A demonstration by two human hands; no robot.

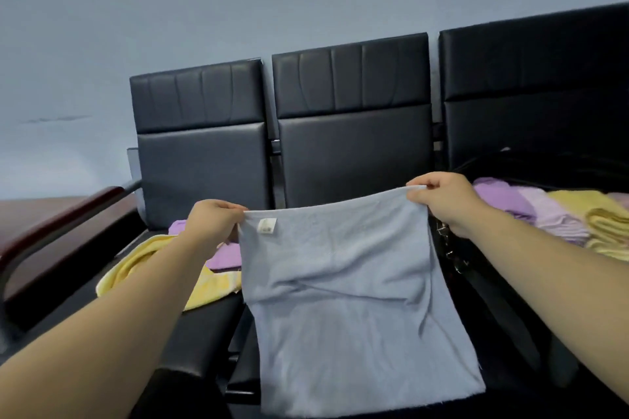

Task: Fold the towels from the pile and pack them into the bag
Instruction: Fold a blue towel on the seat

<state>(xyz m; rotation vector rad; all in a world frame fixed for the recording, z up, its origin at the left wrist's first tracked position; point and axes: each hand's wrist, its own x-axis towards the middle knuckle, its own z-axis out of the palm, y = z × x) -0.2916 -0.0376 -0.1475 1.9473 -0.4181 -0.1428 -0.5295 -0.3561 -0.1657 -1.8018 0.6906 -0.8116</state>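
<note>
**Holding a blue-grey towel up by its 2 top corners**

Sewn near the upper left corner of the blue-grey towel (343,282) is 1 small white label (267,226); its print is too blurred to read. No other writing can be made out.

Both bare forearms reach forward over the bench (204,333) of 3 black padded seats. The left hand (211,221) grips the towel's upper left corner, fingers curled tight round the cloth with the thumb on top. The right hand (442,201) pinches the upper right corner between thumb and bent fingers and sits a little higher than the left, so the top hem slopes up to the right. The hem is pulled nearly taut between the 2 hands.

The towel hangs over the middle seat, with a soft crease across its middle, and its lower part spreads toward that seat's front edge.

On the left seat, behind the left forearm, a yellow towel (143,265) lies crumpled, touching a purple towel (224,255). On the right seat, behind the right forearm, folded towels (558,218) in purple, lilac and yellow lie side by side. A wooden armrest (68,214) closes the bench's left end.
</note>
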